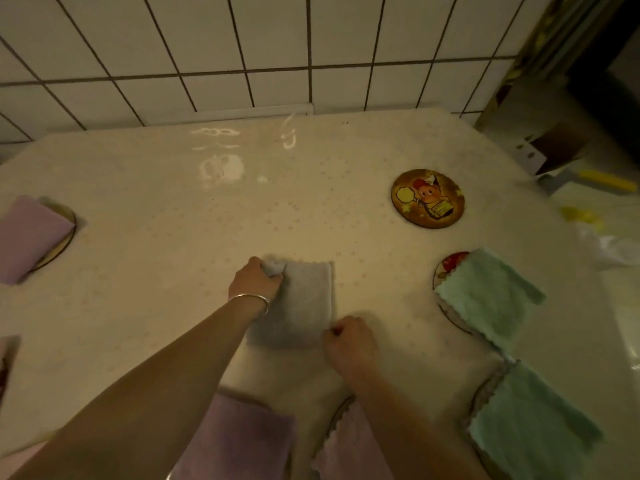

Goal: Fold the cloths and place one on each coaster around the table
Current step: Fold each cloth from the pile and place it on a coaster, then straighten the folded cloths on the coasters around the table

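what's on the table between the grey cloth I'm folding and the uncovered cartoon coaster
Nothing: in the head view, only bare tablecloth lies between the grey cloth and the cartoon coaster.

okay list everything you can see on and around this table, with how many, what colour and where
table: one, cream, against the tiled wall
grey cloth: one, centre, being folded
green cloths: two, right side, each on a coaster
purple cloths: one at the left on a coaster, one or two more at the near edge
bare coaster: one, round, yellow-brown cartoon print, far right
tiled wall: white, behind the table
yellow items: off the table's right edge, too blurred to name
bracelet: one, silver, left wrist
left hand: grips the cloth's far left corner
right hand: at its near right corner
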